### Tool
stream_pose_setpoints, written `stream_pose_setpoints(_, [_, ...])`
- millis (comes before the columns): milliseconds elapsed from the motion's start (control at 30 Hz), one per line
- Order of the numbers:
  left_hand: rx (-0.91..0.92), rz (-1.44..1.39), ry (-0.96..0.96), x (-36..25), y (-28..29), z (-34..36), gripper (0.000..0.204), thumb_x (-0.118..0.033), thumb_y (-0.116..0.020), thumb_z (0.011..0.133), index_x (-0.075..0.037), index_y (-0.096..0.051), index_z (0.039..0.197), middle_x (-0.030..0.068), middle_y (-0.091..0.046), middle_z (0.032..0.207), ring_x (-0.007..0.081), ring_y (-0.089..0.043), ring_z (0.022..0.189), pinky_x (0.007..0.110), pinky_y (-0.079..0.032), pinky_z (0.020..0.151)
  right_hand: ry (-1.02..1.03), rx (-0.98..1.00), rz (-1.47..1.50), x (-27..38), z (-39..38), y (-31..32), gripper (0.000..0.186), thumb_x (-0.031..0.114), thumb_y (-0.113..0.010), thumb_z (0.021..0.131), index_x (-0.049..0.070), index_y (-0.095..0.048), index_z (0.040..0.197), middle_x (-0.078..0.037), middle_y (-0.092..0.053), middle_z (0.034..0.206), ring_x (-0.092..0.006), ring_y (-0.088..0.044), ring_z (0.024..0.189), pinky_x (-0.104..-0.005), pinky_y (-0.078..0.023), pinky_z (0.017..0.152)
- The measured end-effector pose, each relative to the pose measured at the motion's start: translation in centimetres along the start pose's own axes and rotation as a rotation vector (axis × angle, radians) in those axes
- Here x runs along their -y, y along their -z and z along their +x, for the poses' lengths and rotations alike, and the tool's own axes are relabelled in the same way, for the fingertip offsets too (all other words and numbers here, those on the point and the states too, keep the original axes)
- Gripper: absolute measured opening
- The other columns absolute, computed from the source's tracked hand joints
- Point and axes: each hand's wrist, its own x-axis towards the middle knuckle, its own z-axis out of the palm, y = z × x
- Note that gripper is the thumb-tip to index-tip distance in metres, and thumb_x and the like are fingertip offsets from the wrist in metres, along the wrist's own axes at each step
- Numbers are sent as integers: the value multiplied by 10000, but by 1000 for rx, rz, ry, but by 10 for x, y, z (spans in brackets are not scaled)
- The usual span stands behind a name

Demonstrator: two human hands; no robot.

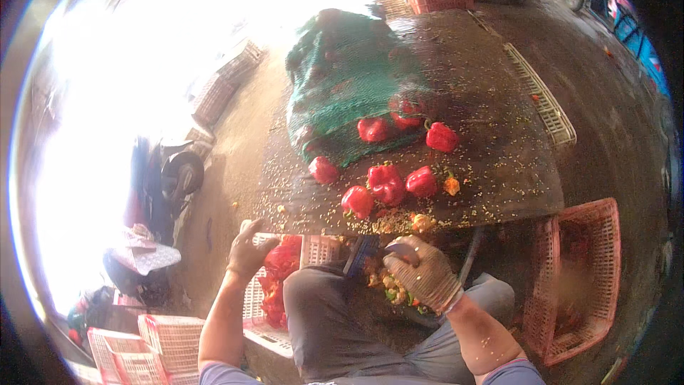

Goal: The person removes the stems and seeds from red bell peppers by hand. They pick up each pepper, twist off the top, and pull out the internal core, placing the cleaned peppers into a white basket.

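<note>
From the head view, the left hand (249, 248) rests bare on the rim of a white crate (267, 317), fingers spread, clamped on nothing. Red pepper pieces (279, 271) lie in the crate just right of it. The table edge (399, 227) runs close above both hands, leaving little room. The gloved right hand (426, 274) is closed around a blue-handled knife (365, 255), wrist bent, forearm rising from the lower edge. Whole red peppers (385, 184) sit beyond that hand on the table. A pink crate (584, 271) stands to its right.
</note>
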Motion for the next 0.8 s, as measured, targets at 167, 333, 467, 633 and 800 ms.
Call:
stream_pose_setpoints(167, [467,-337,-359,-159,-86,143,322,-233,-692,919,-21,-713,1161,127,-738,1100,215,-697,964,335,-562,849,-13,-71,-132,-23,3,11,277,233,-695,940,52,-636,1141,-151,-738,875,-245,-750,783,-380,-579,679])
stream_pose_setpoints(333, [97,611,-907,-199,-187,308,389,-381,-678,909,-84,-745,1151,95,-753,1106,257,-718,987,370,-559,878,81,-86,-212,-9,14,2,292,226,-695,941,32,-643,1152,-136,-754,890,-244,-766,799,-362,-597,681])
stream_pose_setpoints(467, [338,151,-199,-306,-205,316,539,-491,-641,880,-69,-732,1203,158,-704,1263,316,-698,1126,429,-544,966,19,-122,-273,-15,10,14,324,282,-721,930,43,-651,1137,-133,-754,920,-277,-763,831,-366,-600,718])
stream_pose_setpoints(633, [385,16,-15,-365,-212,318,986,-737,-680,746,-64,-506,1445,205,-601,1400,339,-591,1288,428,-477,1066,-38,-94,-325,-27,7,19,322,274,-733,915,64,-651,1144,-118,-756,993,-288,-756,876,-397,-595,750])
stream_pose_setpoints(800, [351,-202,-178,-300,-250,376,1271,-664,-840,648,-127,-226,1623,199,-502,1515,349,-461,1424,408,-392,1159,7,-29,-320,-34,10,4,319,271,-722,907,93,-616,1150,-125,-745,998,-319,-740,854,-430,-590,729])
